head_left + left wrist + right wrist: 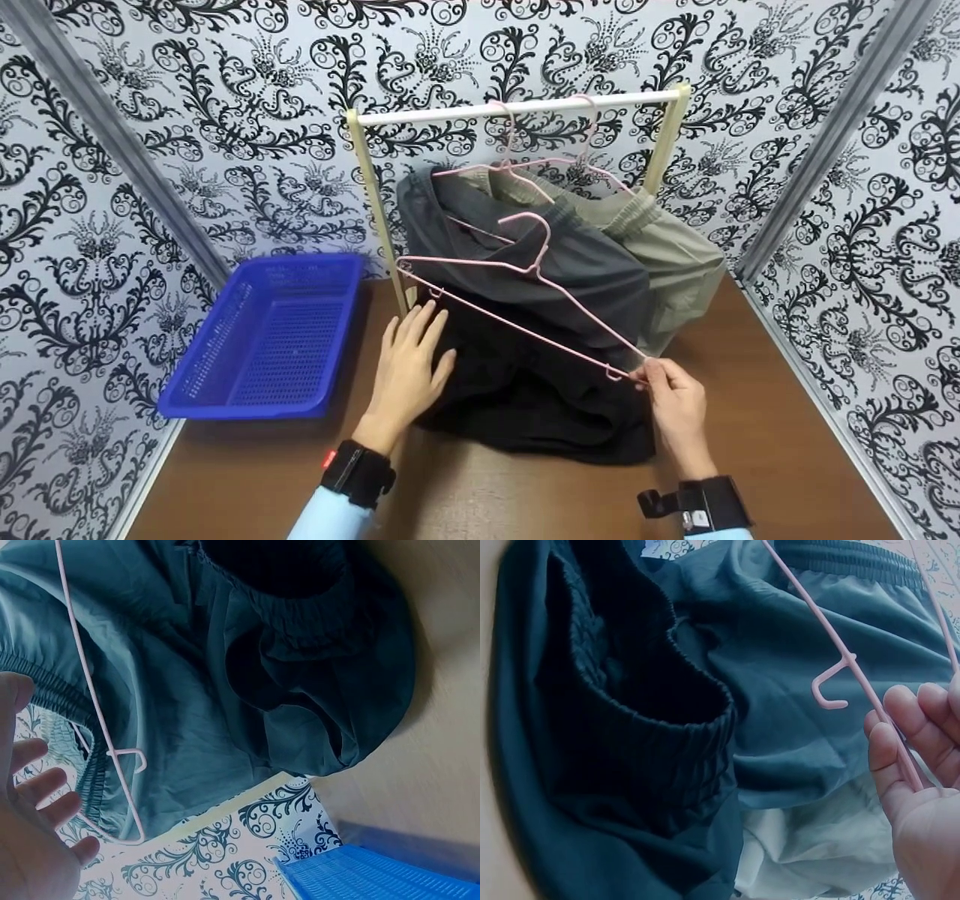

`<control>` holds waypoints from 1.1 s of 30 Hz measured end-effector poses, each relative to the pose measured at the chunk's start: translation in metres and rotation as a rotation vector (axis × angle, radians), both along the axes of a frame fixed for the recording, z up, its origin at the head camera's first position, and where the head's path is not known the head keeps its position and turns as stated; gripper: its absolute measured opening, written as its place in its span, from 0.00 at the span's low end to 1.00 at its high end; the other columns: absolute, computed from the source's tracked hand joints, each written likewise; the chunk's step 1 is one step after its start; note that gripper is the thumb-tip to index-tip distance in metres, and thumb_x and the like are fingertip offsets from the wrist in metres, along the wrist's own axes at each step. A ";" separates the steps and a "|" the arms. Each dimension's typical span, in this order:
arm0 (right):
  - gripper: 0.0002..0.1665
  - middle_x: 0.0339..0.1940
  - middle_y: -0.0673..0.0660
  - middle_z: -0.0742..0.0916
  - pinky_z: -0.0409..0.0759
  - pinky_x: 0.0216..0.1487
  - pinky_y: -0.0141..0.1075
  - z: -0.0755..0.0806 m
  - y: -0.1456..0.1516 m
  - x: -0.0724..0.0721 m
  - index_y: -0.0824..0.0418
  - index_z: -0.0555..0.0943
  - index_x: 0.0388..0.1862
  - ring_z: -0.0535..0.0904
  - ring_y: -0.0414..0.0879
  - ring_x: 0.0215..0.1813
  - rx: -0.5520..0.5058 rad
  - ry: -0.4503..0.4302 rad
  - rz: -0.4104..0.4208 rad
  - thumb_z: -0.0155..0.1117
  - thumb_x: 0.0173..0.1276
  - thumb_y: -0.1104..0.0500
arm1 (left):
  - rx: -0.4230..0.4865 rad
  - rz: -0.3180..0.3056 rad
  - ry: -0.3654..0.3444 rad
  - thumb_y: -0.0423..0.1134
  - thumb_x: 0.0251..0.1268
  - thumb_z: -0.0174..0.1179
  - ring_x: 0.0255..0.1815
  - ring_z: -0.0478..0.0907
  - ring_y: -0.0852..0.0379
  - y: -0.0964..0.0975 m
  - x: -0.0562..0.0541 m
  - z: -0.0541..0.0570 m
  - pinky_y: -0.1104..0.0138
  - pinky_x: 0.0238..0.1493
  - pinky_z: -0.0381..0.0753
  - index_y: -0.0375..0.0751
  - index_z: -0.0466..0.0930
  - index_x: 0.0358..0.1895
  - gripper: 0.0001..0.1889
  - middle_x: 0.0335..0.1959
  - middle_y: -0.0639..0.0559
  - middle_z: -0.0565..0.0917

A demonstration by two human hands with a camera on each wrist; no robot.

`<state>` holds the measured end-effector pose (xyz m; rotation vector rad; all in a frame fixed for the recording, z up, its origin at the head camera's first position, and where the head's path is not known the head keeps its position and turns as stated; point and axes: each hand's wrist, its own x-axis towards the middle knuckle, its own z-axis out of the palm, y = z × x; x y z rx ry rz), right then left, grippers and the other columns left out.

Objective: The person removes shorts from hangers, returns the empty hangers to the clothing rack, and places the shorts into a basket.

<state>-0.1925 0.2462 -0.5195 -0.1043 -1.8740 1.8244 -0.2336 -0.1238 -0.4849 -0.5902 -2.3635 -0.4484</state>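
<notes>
A pink hanger [537, 271] is held up in the middle of the head view, in front of a dark grey garment [592, 274]. Its hook rises at 12 o'clock, and its lower bar slants from 10 o'clock down to 4 o'clock, with a small loop near each end. The right hand [677, 397], at about 4 o'clock from the hanger's neck, pinches the lower corner between thumb and fingers. The left hand [409, 367], at about 8 o'clock, is wide, its fingers spread near the opposite end and grasping nothing; whether it touches the cloth I cannot tell.

Below the hanger, toward 6 o'clock, a black garment [517, 412] lies in a loose heap on the tabletop [480, 495]; the wrist views show its gathered waistband gaping. At 12 o'clock from it stands a rack [442, 114] with a white rail. The dark grey garment hangs there on another pink hanger [509, 154], and a pale khaki garment [679, 259] hangs behind it, toward 3 o'clock. A blue basket [244, 412] sits at 9 o'clock from the black heap.
</notes>
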 end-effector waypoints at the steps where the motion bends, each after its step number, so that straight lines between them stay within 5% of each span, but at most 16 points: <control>1: 0.15 0.24 0.49 0.88 0.83 0.33 0.26 0.001 -0.001 0.000 0.84 0.80 0.33 0.85 0.37 0.28 -0.001 -0.005 -0.001 0.58 0.77 0.70 | 0.001 0.000 0.001 0.44 0.70 0.61 0.73 0.70 0.37 0.000 0.000 0.000 0.42 0.76 0.57 0.37 0.75 0.70 0.28 0.73 0.38 0.73; 18: 0.18 0.24 0.51 0.87 0.84 0.33 0.28 0.026 -0.011 -0.009 0.84 0.78 0.33 0.83 0.39 0.28 -0.100 0.014 0.050 0.57 0.78 0.67 | -0.018 0.001 -0.013 0.45 0.71 0.60 0.72 0.71 0.37 -0.003 0.000 0.004 0.41 0.76 0.58 0.36 0.75 0.71 0.28 0.74 0.39 0.73; 27: 0.18 0.24 0.51 0.88 0.83 0.36 0.29 0.036 -0.007 -0.012 0.86 0.77 0.32 0.85 0.40 0.29 -0.064 0.151 0.042 0.56 0.78 0.70 | -0.012 -0.004 0.010 0.44 0.69 0.62 0.70 0.72 0.36 -0.004 -0.001 0.002 0.40 0.73 0.61 0.35 0.76 0.69 0.28 0.72 0.38 0.74; 33: 0.19 0.24 0.50 0.88 0.83 0.36 0.28 0.041 -0.004 -0.014 0.87 0.76 0.33 0.85 0.40 0.28 -0.095 0.153 0.034 0.56 0.79 0.68 | -0.007 -0.009 0.012 0.43 0.69 0.62 0.71 0.72 0.37 -0.004 0.000 0.003 0.38 0.73 0.62 0.34 0.76 0.69 0.28 0.71 0.37 0.75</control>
